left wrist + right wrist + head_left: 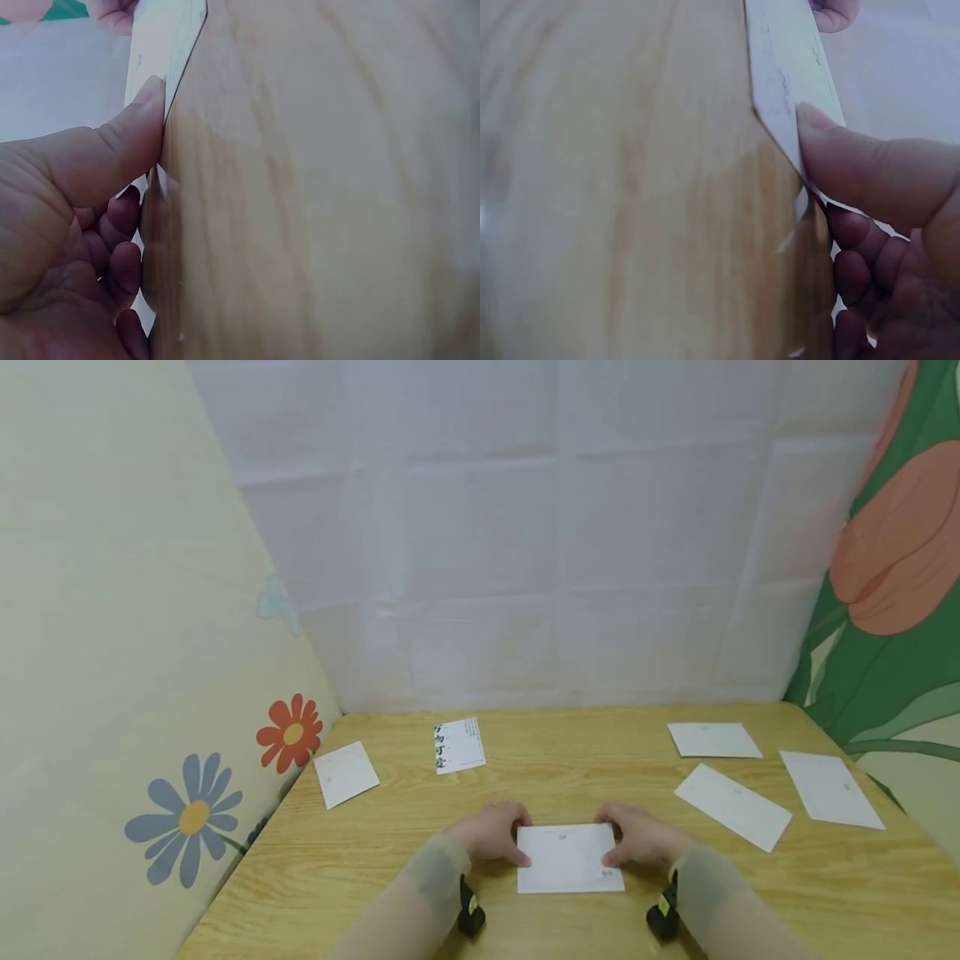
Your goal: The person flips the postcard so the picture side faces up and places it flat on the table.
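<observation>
A white card (566,860) with small faint print lies between the two hands near the front of the wooden table, in the head view. At its left edge the left hand (495,832) pinches it, thumb on top and fingers curled beneath. The right hand (637,835) grips the opposite edge the same way. In the left wrist view the left thumb (112,142) presses on the card (154,45). The right wrist view shows the right thumb (870,161) on the card's face (780,67), the fingertips below its edge.
On the wooden table (405,818), a card with black characters (463,747) lies at the back, and a white card (347,774) at the far left. Three more white cards lie right: one at the back (714,740), one slanted (735,806), one outermost (832,787). Cloth walls (555,568) surround the table.
</observation>
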A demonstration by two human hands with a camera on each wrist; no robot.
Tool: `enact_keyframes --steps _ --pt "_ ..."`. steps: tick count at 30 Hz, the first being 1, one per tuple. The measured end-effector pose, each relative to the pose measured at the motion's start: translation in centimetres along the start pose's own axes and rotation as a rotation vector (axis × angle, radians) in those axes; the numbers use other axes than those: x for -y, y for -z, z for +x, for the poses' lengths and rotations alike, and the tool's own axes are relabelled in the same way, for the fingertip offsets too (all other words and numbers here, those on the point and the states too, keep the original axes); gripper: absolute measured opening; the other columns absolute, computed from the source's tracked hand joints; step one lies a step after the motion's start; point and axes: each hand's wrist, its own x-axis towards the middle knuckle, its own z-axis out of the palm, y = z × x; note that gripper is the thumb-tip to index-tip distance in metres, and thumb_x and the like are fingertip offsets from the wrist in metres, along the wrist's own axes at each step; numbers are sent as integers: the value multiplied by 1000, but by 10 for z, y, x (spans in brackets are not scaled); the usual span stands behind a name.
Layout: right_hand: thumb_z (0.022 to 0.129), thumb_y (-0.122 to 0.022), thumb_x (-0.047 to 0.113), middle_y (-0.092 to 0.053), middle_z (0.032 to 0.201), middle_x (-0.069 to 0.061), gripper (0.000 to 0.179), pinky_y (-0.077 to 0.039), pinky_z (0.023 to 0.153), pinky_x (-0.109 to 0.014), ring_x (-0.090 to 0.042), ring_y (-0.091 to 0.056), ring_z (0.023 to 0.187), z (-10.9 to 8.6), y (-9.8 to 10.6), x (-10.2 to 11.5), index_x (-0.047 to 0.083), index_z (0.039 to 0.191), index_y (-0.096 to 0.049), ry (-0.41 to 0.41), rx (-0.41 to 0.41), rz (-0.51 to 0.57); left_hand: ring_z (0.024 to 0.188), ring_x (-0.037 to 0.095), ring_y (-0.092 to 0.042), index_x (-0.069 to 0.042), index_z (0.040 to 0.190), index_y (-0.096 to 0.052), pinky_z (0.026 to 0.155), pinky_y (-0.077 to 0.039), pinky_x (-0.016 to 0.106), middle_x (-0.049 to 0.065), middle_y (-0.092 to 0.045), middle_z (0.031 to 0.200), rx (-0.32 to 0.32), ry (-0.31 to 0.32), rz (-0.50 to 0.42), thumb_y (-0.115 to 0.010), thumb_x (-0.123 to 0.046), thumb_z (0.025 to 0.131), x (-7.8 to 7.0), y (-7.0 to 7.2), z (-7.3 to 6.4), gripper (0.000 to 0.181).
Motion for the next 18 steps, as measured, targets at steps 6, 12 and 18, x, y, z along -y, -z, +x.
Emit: enact_keyframes --steps 6,12,18 --pt "79 -78 15 -58 111 -2 37 -37 98 -51 -24 -50 107 0 -1 0 13 111 -60 -3 -8 -39 88 15 -48 -20 99 -61 82 -41 35 -6 -54 94 -2 -5 -66 -85 -26 72 4 -1 -1 37" --pt "89 -67 15 -56 96 1 15 -41 86 -44 -19 -48 92 -2 -4 2 16 103 -60 -10 -32 -48 82 14 -50 -22 99 -60 74 -41 32 -6 -56 89 -1 -10 -133 -83 -23 75 8 -4 -2 34" --pt "89 -67 12 -57 93 -1 11 -42 83 -43 -19 -50 89 -2 -4 2 13 98 -62 -27 -65 -8 73 15 -49 -18 97 -61 64 -39 29 -1 -54 82 -39 -3 -233 -77 -17 82 10 -8 -3 22"
